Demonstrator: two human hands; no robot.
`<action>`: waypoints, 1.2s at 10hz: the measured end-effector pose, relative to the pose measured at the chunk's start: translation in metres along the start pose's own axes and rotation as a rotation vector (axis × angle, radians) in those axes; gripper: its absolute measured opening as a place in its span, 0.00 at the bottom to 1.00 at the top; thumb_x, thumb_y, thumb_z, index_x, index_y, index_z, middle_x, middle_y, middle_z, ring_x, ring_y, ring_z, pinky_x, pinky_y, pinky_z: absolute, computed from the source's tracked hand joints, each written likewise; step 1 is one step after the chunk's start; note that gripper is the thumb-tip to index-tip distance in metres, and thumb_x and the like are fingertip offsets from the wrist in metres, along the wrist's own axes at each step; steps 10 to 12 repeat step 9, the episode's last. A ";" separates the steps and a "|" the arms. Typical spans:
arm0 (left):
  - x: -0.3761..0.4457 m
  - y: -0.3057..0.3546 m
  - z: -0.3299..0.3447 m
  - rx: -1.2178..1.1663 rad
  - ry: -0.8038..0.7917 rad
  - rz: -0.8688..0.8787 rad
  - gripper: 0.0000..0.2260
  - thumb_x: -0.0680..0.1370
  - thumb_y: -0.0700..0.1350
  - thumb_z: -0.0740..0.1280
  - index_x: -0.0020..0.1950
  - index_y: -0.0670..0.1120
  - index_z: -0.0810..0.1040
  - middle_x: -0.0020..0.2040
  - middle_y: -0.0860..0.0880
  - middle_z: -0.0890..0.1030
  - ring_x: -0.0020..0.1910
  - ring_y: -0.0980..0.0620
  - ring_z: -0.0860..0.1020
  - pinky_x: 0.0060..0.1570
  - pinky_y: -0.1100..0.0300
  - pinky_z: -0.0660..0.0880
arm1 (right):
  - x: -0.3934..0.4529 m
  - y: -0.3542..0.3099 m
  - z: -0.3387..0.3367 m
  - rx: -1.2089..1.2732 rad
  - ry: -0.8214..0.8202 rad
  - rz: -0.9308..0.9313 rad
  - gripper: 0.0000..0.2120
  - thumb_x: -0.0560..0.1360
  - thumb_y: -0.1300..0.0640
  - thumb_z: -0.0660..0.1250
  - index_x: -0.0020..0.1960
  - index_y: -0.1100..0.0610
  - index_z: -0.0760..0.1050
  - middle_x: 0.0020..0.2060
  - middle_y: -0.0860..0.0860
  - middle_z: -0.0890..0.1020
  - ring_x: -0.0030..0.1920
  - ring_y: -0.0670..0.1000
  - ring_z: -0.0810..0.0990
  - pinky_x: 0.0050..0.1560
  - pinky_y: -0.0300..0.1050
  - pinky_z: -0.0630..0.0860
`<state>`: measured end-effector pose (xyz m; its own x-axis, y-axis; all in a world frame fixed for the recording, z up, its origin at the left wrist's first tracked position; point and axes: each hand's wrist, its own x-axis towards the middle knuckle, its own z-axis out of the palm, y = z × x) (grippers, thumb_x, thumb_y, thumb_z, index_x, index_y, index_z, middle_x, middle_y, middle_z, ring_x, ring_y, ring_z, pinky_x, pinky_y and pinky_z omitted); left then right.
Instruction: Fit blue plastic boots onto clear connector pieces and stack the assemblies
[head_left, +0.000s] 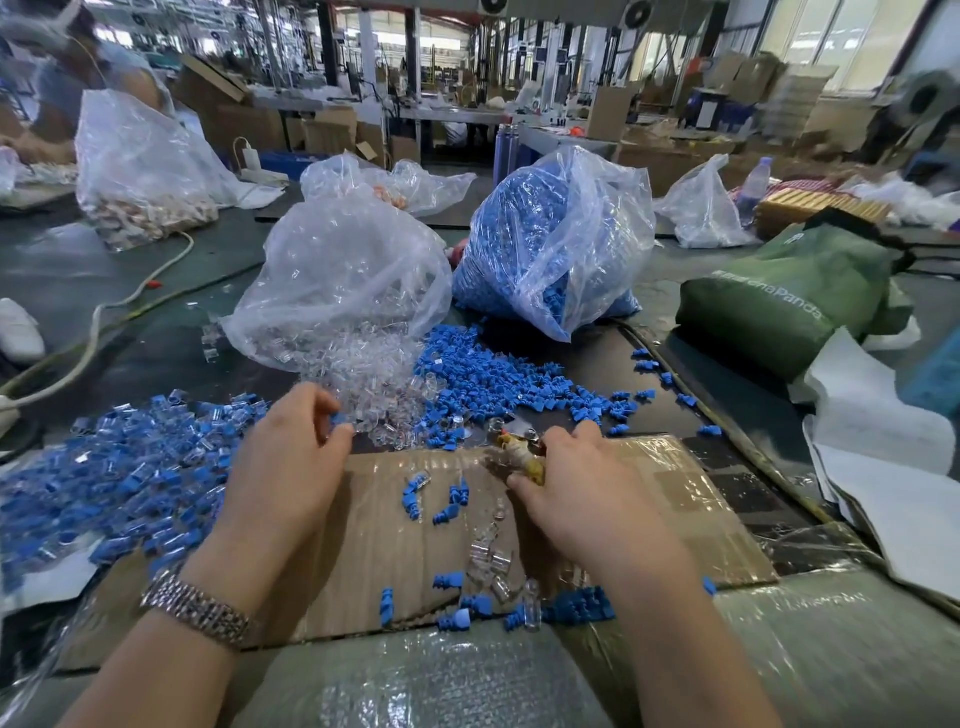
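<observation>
Pinching a small blue boot (340, 419) in curled fingers, the left hand (291, 457) hovers at the edge of the clear connector heap (384, 400). The right hand (576, 478) grips a yellowish object (522, 457) over the cardboard sheet (675, 499). Loose blue boots (519, 384) lie ahead; finished assemblies (119, 467) are piled at the left

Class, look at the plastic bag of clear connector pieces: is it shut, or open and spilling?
Open and spilling. The bag of clear connector pieces lies tipped toward the person, its mouth loose, and clear pieces have poured onto the table.
</observation>
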<state>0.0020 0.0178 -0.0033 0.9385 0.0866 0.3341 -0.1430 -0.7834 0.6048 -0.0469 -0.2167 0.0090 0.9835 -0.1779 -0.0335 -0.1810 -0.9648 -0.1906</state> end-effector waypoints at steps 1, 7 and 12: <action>0.002 -0.009 -0.006 0.083 0.105 -0.031 0.08 0.79 0.46 0.71 0.51 0.46 0.74 0.40 0.49 0.77 0.39 0.49 0.75 0.36 0.54 0.68 | 0.000 0.002 0.003 0.014 0.018 -0.031 0.23 0.79 0.36 0.64 0.64 0.52 0.70 0.55 0.50 0.68 0.54 0.52 0.74 0.56 0.50 0.76; -0.008 0.008 -0.003 0.176 -0.045 0.266 0.06 0.80 0.43 0.68 0.55 0.46 0.82 0.47 0.52 0.75 0.40 0.60 0.73 0.38 0.68 0.69 | 0.007 -0.002 0.011 -0.035 0.022 0.055 0.33 0.77 0.28 0.57 0.68 0.53 0.70 0.62 0.53 0.71 0.65 0.56 0.69 0.64 0.57 0.69; -0.018 0.007 0.007 0.089 -0.210 0.325 0.05 0.81 0.47 0.65 0.52 0.52 0.81 0.43 0.59 0.79 0.41 0.67 0.75 0.37 0.72 0.72 | -0.003 0.004 -0.015 0.242 0.154 0.012 0.24 0.79 0.34 0.61 0.66 0.49 0.73 0.57 0.46 0.75 0.60 0.48 0.74 0.62 0.49 0.73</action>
